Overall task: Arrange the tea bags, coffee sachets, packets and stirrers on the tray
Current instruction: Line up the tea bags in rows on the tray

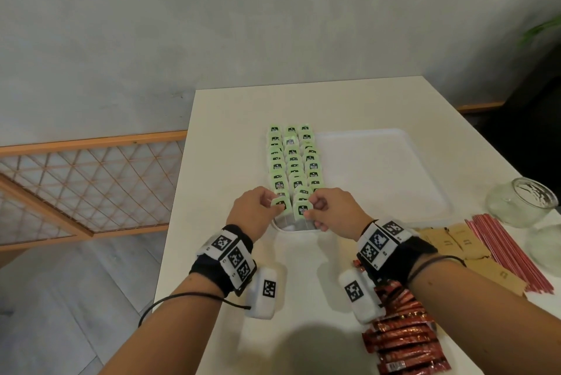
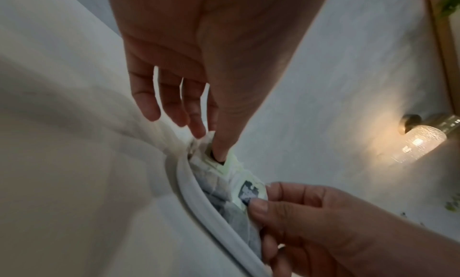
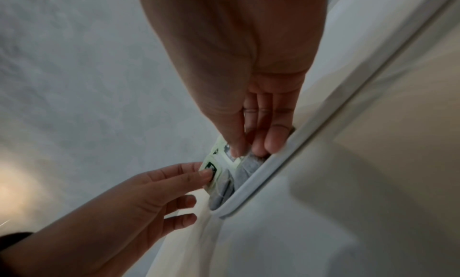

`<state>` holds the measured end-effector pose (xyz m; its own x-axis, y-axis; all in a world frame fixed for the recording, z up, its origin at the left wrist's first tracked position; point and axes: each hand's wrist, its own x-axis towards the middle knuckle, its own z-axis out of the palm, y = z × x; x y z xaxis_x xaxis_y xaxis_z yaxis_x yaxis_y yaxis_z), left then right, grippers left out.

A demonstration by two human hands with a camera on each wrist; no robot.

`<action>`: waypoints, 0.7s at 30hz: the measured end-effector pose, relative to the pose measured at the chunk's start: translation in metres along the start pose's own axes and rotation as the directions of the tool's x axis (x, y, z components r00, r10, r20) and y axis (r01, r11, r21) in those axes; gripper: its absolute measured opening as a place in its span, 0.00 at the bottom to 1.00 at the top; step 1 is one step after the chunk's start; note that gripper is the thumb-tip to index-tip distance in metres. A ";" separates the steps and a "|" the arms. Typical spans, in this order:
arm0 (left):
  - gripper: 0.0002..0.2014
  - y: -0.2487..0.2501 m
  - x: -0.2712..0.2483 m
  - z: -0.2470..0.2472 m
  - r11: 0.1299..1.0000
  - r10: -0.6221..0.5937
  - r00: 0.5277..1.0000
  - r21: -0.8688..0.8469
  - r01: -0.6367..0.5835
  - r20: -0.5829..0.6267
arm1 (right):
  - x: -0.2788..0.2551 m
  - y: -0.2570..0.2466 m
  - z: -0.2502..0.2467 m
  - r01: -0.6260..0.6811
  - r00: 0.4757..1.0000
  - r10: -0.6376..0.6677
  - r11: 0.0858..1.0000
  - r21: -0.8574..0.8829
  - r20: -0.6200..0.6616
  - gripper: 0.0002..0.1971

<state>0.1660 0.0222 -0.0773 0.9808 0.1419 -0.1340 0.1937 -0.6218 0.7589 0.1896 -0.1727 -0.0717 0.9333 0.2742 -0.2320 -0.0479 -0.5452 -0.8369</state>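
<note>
Three rows of green-tagged tea bags (image 1: pixel 293 159) fill the left part of the white tray (image 1: pixel 379 168). Both hands work at the near end of the rows. My left hand (image 1: pixel 277 207) pinches the tag of the nearest tea bag (image 1: pixel 280 203) in the left row; the left wrist view shows its thumb on that tag (image 2: pixel 227 163). My right hand (image 1: pixel 309 210) pinches the tag of the neighbouring tea bag (image 1: pixel 303 208), seen up close in the right wrist view (image 3: pixel 219 153). Grey bag pouches (image 3: pixel 245 169) lie against the tray rim (image 3: pixel 263 175).
Red coffee sachets (image 1: pixel 403 335) lie stacked at the near right under my right forearm. Brown paper packets (image 1: pixel 455 241) and a bundle of red stirrers (image 1: pixel 510 253) lie right of the tray. A glass jar (image 1: pixel 522 201) stands at the right edge. The table's left edge is close to the tray.
</note>
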 end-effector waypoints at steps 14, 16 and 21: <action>0.03 0.019 -0.021 0.013 0.901 0.148 0.987 0.403 -0.158 0.056 | -0.009 0.010 -0.021 0.055 0.987 -0.057 0.998 -0.019 -0.153 0.09; 0.04 0.023 -0.022 0.015 0.885 0.224 0.974 0.410 -0.218 0.035 | -0.009 0.020 -0.033 0.016 0.978 -0.022 0.999 -0.034 -0.208 0.08; 0.10 0.033 -0.022 0.026 0.804 0.347 0.935 0.489 -0.339 0.077 | -0.005 0.034 -0.036 -0.115 0.985 0.097 0.985 -0.130 -0.142 0.13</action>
<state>0.1520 -0.0214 -0.0654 0.9858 -0.1425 0.0886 -0.1646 -0.9246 0.3435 0.1961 -0.2211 -0.0813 0.9652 0.1052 -0.2395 -0.1087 -0.6712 -0.7332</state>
